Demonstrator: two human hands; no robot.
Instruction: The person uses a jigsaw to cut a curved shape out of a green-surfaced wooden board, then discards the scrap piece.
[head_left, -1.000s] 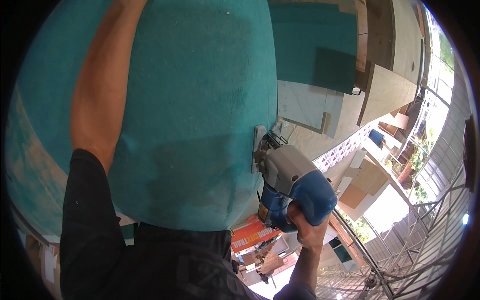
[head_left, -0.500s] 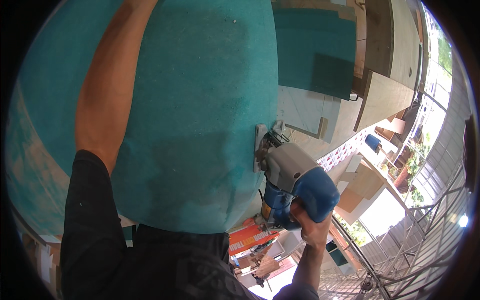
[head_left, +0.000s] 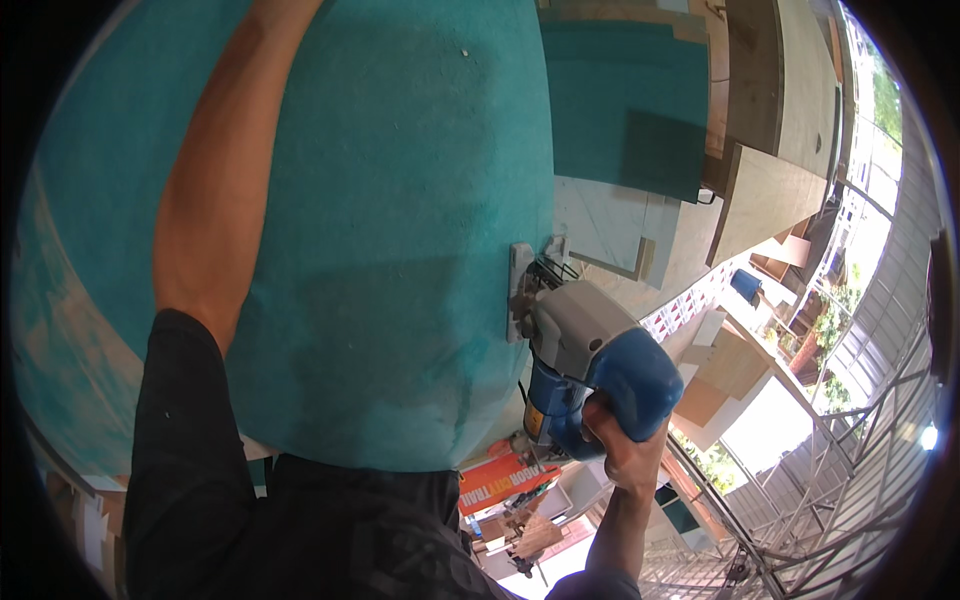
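I have the right hand (head_left: 628, 455) wrapped around the handle of a blue-and-grey electric jigsaw (head_left: 585, 330), the thumb curled over the blue plastic and the grip closed. The tool sits at the right edge of a large, smooth teal board (head_left: 400, 200): its flat silvery metal base plate (head_left: 519, 290) overlaps the margin of the teal face, while the grey housing and blue handle slant away toward the lower right, clear of the board. I cannot make out the blade from here.

The bare left forearm (head_left: 225, 190), coming out of a dark sleeve (head_left: 185, 400), stretches up over the left part of the board. The left hand lies past the top edge of my view, so I cannot tell how far open it is or whether it has hold of anything.

Beyond the board's right edge I see a dark teal rectangular panel (head_left: 620, 100), with a whitish flat sheet (head_left: 600, 215) just below it in the picture and a pale plywood panel (head_left: 770, 200) to the right. A small blue container (head_left: 745, 285) stands farther off. Near the jigsaw's lower side, I see an orange-red printed banner (head_left: 500, 482).
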